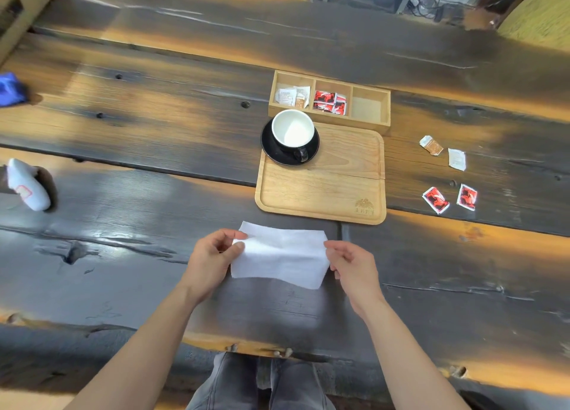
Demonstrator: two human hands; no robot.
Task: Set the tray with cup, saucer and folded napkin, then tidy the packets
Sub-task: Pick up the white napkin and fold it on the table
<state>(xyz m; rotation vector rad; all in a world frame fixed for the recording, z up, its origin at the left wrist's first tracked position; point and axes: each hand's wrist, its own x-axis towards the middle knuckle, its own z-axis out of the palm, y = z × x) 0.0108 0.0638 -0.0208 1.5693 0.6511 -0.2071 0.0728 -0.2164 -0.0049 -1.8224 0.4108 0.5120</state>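
A white napkin (280, 255) lies spread on the dark table in front of the wooden tray (324, 194). My left hand (212, 255) pinches its left edge between thumb and fingers. My right hand (351, 261) touches its right edge with loosely curled fingers; a firm grip is not clear. A black cup (293, 132) with a white inside stands on a black saucer (271, 149) at the tray's far left corner. Two red packets (435, 199) (467, 196) and two pale packets (431, 145) (456, 159) lie loose to the right of the tray.
A three-compartment wooden box (370, 109) stands behind the tray, with pale packets on the left, red packets in the middle, nothing on the right. A white bottle-like object (27, 184) lies far left, with a blue item (10, 89) beyond it. The table's near edge is by my knees.
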